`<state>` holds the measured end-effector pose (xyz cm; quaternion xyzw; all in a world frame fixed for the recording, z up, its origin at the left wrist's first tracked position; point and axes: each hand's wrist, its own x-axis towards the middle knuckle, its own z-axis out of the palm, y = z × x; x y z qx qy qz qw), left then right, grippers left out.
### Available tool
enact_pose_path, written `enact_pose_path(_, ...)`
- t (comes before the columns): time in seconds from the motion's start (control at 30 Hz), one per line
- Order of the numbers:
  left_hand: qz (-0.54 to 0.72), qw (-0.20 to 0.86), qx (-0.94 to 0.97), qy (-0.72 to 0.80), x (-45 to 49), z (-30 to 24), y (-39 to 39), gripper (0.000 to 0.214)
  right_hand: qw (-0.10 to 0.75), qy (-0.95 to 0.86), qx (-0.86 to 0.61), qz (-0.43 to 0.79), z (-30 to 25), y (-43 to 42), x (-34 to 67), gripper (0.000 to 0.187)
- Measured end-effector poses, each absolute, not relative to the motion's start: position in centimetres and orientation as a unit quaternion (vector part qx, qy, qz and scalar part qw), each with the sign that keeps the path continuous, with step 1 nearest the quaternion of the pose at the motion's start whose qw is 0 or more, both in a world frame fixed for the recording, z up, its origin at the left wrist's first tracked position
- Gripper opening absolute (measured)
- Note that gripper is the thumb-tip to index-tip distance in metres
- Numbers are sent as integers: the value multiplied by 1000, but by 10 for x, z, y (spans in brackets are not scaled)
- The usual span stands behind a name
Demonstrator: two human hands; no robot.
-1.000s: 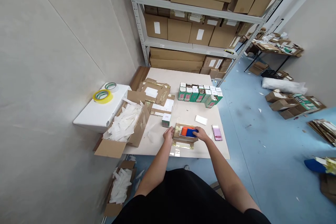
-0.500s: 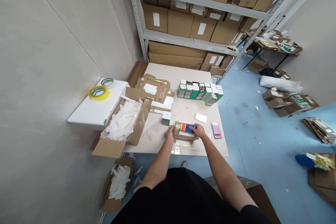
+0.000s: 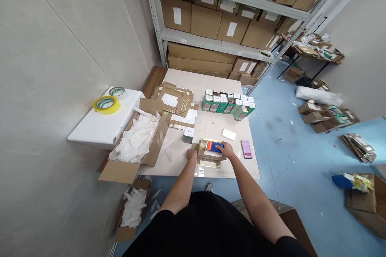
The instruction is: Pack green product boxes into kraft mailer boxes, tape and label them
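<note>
"Grey metal shelving (image 3: pixel 208 44) stands behind the pale table (image 3: pixel 211 122). What do you log on it?"

"From my remote feed: right hand (image 3: pixel 226 149) gripping a blue-and-orange item (image 3: pixel 214 147) atop a taped cardboard carton (image 3: pixel 202 156) near the table's front edge."

"And what else?"

"Left hand (image 3: pixel 192 153) at the carton's left side; finger closure I cannot tell."

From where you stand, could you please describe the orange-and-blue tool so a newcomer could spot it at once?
On the pale rectangular table, find the flat brown cardboard box close to the near edge. The small orange-and-blue tool is on top, its blue end at the right hand; nothing else on the table pairs those colours.
</note>
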<state>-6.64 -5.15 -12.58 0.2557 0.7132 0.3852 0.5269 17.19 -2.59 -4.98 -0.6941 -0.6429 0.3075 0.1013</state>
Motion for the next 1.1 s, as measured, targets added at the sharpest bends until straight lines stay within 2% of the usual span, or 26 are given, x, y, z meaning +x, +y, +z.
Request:
enact_pose_path(0.1, 346, 494, 299, 740, -82, -113, -48, 50, 65, -651, -694, 300, -44, -24, 171, 38)
enact_pose_path(0.2, 289, 459, 472, 695, -92, -97, -43, 55, 58, -653, -692, 302, -40, -23, 170, 38)
enact_pose_path(0.33, 137, 412, 665, 608, -91, -79, -30, 91, 54, -637, -701, 315, -32, -25, 166, 41)
enact_pose_path(0.4, 61, 407, 704, 579, -86, -73, -24, 108, 44, -636, -703, 316, -27, -24, 164, 43)
enact_pose_path(0.5, -16, 389, 731, 560, -77, -72, -15, 122, 32, -641, -702, 309, -22, -22, 161, 43)
enact_pose_path(0.73, -84, 370, 717, 584, -69, -75, -4, 133, -18, -651, -702, 289, -9, -18, 156, 48)
enact_pose_path(1.1, -80, 371, 686, 620, -67, -70, -2, 128, -45, -655, -696, 290, -4, -10, 167, 54)
